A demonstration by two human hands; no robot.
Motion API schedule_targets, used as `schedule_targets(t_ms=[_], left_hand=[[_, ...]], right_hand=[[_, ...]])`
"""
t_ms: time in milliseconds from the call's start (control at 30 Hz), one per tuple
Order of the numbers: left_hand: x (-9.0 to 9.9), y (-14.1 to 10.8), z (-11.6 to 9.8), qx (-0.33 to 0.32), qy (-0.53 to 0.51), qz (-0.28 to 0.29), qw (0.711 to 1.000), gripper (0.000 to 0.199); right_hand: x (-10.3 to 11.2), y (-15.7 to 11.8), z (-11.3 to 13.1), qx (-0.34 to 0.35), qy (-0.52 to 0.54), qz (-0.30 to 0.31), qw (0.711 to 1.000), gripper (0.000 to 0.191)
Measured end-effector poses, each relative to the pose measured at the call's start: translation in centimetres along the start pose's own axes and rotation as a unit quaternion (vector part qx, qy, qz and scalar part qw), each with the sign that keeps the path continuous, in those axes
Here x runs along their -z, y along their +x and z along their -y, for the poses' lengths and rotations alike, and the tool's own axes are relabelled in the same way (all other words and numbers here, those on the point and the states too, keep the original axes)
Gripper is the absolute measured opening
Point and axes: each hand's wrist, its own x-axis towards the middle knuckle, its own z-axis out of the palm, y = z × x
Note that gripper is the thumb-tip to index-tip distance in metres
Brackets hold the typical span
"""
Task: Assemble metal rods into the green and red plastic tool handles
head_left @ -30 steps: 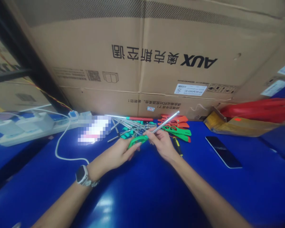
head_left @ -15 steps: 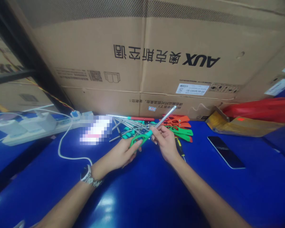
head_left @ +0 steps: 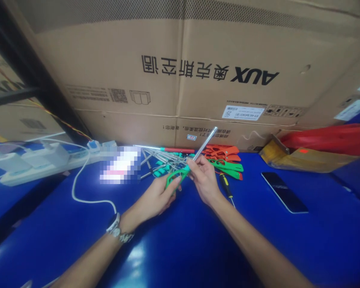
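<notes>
Green handle (head_left: 179, 173) with a steel tube (head_left: 206, 143): held before the chest, above the desk (head_left: 180, 248). Long axis slants from lower left to upper right, free tip pointing up toward the carton (head_left: 108, 48). Left hand (head_left: 160, 195) nearer the handle end; its grip is closed round it, thumb on top. Right hand (head_left: 204, 178) nearer the tube, lying to its fingers' upper left; grip pinched shut at the tube's base, by the teal collar (head_left: 187, 167).

Just beyond: pile of metal rods (head_left: 160, 155), red stick (head_left: 180, 151) behind it. To the right, orange handles (head_left: 225, 151), loose green handles (head_left: 228, 165), then a yellow-and-black screwdriver (head_left: 225, 186). Phone (head_left: 283, 192) well apart, further right. Power strip (head_left: 33, 174) at left.

Writing: carton print is upside down, "AUX" and "奥克斯空调". Below, a line ending "谢谢您!", partly crossed by the tube. White label (head_left: 243, 113) reads "25"; its small text too blurred. QR code (head_left: 118, 95) at left. No brand legible on phone or handle.
</notes>
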Motion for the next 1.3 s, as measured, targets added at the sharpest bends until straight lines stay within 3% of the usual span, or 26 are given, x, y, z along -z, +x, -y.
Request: schedule_targets(t_ms=[167,300,467,767,867,967,1100,1133,1200,1233,1300], left_hand=[[-0.4,-0.1,0.0,0.019,-0.074,0.063,0.995,0.047],[-0.4,-0.2,-0.1,0.030,-0.116,0.085,0.989,0.048],[-0.3,-0.2,0.2,0.032,-0.147,0.069,0.986,0.048],[-0.2,-0.1,0.3,0.045,-0.166,0.063,0.983,0.049],[-0.1,-0.2,0.0,0.033,-0.086,0.036,0.995,0.048],[0.6,-0.1,-0.3,-0.024,0.056,0.000,0.998,0.043],[2.3,-0.1,-0.5,-0.124,0.283,-0.007,0.951,0.037],[2.7,-0.1,-0.6,-0.132,0.342,-0.015,0.930,0.038],[3.4,-0.2,-0.8,-0.137,0.445,-0.027,0.884,0.043],[3.7,-0.3,-0.9,-0.134,0.485,-0.030,0.863,0.045],[4.1,-0.4,-1.1,-0.128,0.539,-0.027,0.832,0.049]], right_hand=[[0.7,1.2,1.8,0.014,-0.136,0.021,0.990,0.035],[0.8,2.3,2.5,0.009,-0.287,0.072,0.955,0.050],[-0.2,2.7,0.7,-0.021,-0.295,0.034,0.955,0.039],[-1.3,2.7,1.5,-0.044,-0.300,0.113,0.946,0.035],[-1.0,2.4,1.2,-0.052,-0.305,0.101,0.946,0.034],[-0.8,2.0,0.4,-0.063,-0.296,0.086,0.949,0.036],[-0.1,0.7,0.4,-0.098,-0.282,0.089,0.950,0.045],[0.2,0.0,0.9,-0.115,-0.292,0.127,0.941,0.047],[0.9,-1.5,2.6,-0.144,-0.360,0.206,0.899,0.053],[1.3,-2.4,3.7,-0.137,-0.432,0.229,0.862,0.053],[1.9,-3.9,6.1,-0.039,-0.575,0.209,0.790,0.049]])
